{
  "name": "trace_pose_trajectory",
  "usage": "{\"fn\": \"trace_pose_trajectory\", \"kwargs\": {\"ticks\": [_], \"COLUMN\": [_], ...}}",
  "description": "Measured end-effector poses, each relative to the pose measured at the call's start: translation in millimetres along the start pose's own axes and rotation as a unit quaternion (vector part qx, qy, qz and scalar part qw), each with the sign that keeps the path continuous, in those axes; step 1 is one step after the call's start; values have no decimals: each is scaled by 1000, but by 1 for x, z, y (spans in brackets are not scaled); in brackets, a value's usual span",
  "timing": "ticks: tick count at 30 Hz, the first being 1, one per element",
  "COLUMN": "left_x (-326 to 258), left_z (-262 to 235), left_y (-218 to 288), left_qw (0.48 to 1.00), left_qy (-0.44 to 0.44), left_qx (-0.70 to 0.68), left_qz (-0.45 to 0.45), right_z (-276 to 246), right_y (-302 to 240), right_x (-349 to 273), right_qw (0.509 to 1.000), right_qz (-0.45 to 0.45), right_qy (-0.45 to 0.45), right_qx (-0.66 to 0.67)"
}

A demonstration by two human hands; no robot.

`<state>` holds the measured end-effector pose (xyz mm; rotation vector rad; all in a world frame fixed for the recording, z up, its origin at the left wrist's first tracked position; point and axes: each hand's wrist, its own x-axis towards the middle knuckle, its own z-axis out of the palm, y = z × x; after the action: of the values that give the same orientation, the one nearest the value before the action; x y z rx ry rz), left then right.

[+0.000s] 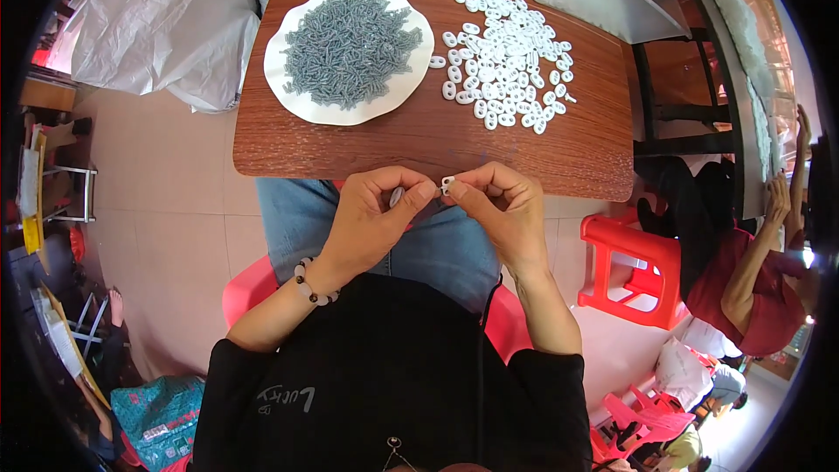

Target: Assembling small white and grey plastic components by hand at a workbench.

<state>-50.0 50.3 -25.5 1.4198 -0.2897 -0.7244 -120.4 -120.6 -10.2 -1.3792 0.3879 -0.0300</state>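
Pinching a white piece [447, 181], the right hand [507, 205] is facing the left hand [371, 210], itself pinching, contents unclear; grey parts [350, 48] are filling a plate [274, 79] on the table [489, 154].

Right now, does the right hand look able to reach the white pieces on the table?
Probably yes: the white pieces lie on the table just beyond the right hand, and nothing visible stands between. But it pinches a small white piece.

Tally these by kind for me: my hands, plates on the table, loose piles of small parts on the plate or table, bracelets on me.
Hands: 2 (left hand, right hand)
Plate: 1
Piles: 2 (grey, white)
Bracelet: 1
Total: 6
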Motion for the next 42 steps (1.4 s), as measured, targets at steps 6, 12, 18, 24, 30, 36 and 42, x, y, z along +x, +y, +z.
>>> {"fn": "trace_pose_trajectory", "kwargs": {"ticks": [6, 12, 18, 24, 30, 36, 42], "left_x": [0, -1, -1, 0, 1, 4, 5], "left_z": [1, 2, 5, 5, 5, 3, 5], "left_y": [-2, -3, -4, -2, 1, -3, -6], "left_qw": [1000, 994, 986, 983, 988, 986, 991], "left_qy": [9, 30, 53, 46, 35, 22, 19], "left_qx": [16, 85, 127, 148, 126, 144, 114], "left_qz": [11, 65, 96, 100, 79, 86, 70], "right_z": [1, 4, 7, 3, 2, 0, -3], "right_y": [0, -4, 2, -2, -3, 2, 7], "right_x": [0, -3, -2, -2, 1, 2, 5], "right_qw": [999, 990, 987, 993, 992, 994, 994], "right_qz": [1, -29, -66, -19, -24, -9, -16], "right_qy": [-4, 7, 33, 0, -9, -16, -27], "right_qx": [-46, -140, -143, -115, -125, -104, -104]}}
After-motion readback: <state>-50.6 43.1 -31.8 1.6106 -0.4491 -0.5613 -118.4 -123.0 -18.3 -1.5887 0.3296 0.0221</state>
